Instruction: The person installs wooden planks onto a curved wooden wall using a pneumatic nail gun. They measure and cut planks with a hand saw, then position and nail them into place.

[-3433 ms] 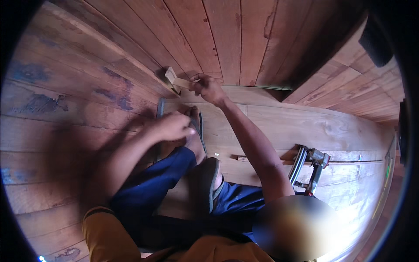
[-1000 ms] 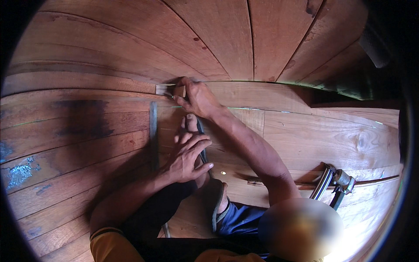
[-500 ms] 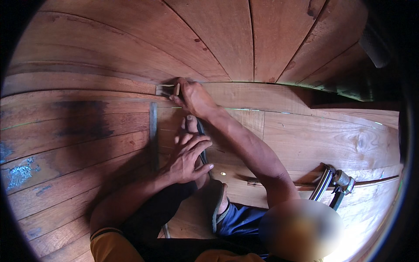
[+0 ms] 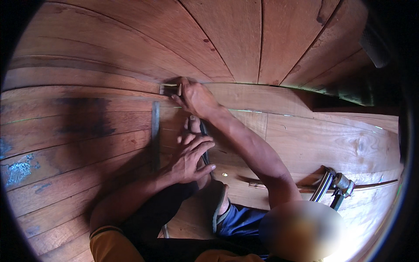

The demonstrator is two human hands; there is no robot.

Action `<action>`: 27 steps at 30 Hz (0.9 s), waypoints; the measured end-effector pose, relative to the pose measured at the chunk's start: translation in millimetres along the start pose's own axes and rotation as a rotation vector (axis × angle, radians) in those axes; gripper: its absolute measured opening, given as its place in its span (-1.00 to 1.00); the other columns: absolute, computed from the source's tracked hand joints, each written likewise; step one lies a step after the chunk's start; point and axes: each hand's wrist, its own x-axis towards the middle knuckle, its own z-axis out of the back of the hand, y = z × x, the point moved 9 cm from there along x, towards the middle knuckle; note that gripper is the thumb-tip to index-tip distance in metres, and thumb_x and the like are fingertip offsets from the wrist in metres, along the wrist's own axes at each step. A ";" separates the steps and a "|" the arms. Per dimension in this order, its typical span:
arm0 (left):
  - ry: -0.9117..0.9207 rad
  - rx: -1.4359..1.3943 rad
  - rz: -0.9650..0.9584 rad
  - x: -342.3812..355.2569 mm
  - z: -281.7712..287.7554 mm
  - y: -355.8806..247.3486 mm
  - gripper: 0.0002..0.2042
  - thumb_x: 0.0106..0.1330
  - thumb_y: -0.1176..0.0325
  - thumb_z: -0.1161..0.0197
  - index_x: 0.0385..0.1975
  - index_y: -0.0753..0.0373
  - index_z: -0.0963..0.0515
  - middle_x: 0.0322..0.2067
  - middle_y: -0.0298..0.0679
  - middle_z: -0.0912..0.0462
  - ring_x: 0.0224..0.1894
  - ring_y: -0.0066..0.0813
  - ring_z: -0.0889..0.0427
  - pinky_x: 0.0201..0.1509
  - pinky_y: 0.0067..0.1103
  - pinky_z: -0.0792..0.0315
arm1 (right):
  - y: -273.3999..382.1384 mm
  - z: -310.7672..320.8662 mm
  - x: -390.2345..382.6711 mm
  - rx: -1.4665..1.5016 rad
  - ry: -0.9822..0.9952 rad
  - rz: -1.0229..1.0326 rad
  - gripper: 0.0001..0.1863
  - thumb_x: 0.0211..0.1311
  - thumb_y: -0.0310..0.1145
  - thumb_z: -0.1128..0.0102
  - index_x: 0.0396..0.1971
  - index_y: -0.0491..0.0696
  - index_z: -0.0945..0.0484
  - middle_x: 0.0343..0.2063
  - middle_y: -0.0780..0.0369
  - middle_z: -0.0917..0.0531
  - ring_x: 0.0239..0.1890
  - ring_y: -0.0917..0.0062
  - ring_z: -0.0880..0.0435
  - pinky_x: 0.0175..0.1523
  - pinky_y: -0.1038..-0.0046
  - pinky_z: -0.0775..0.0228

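Observation:
My right hand [image 4: 196,97] reaches to the seam where the plank wall [image 4: 209,39] meets the floor. Its fingers are closed on a small flat piece [image 4: 179,90] with a pale edge, beside a short gap at the end of a long wooden strip [image 4: 78,91]. Most of that piece is hidden behind the fingers, so its kind cannot be told. Lower down, my left hand [image 4: 190,159] lies over my sandalled foot [image 4: 194,124], fingers spread and holding nothing.
A metal tool [image 4: 336,185] with a ribbed cylinder lies at the right, beside a long thin wooden strip [image 4: 375,185]. A narrow grey bar [image 4: 156,131] separates dark planks [image 4: 87,148] at left from paler floor boards [image 4: 314,135]. A dark ledge [image 4: 358,109] juts out at far right.
The whole view has shifted slightly, so the planks sit a little farther right. Both hands keep nearly the same places and poses.

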 end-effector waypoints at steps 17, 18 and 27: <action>0.044 0.009 -0.028 0.9 2.8 -6.0 -0.38 0.22 0.13 -0.37 0.19 0.36 -0.39 0.22 0.02 -0.39 0.27 0.00 -0.36 0.38 -0.23 -0.23 | 5.6 -11.2 11.5 -0.130 0.029 0.061 -0.59 0.34 -0.21 -0.15 -0.15 -0.30 -0.35 -0.44 -0.14 -0.67 -0.29 -0.08 -0.70 -0.16 0.03 -0.57; 0.045 0.012 -0.031 1.3 2.7 -6.4 -0.38 0.22 0.13 -0.37 0.20 0.36 -0.39 0.22 0.02 -0.39 0.27 0.00 -0.36 0.38 -0.23 -0.23 | 5.1 -11.0 11.9 -0.138 0.035 0.049 -0.62 0.35 -0.25 -0.12 -0.14 -0.31 -0.36 -0.44 -0.14 -0.68 -0.29 -0.06 -0.71 -0.16 0.04 -0.58; -0.003 0.001 -0.013 0.6 1.8 -1.5 -0.38 0.17 -0.02 -0.34 0.16 0.24 -0.46 0.19 -0.12 -0.45 0.26 -0.09 -0.35 0.36 -0.15 -0.16 | 10.6 -15.6 15.8 -0.200 0.105 0.046 -0.72 0.33 -0.47 0.11 -0.07 -0.33 -0.40 -0.37 -0.11 -0.70 -0.25 0.04 -0.73 -0.17 0.08 -0.60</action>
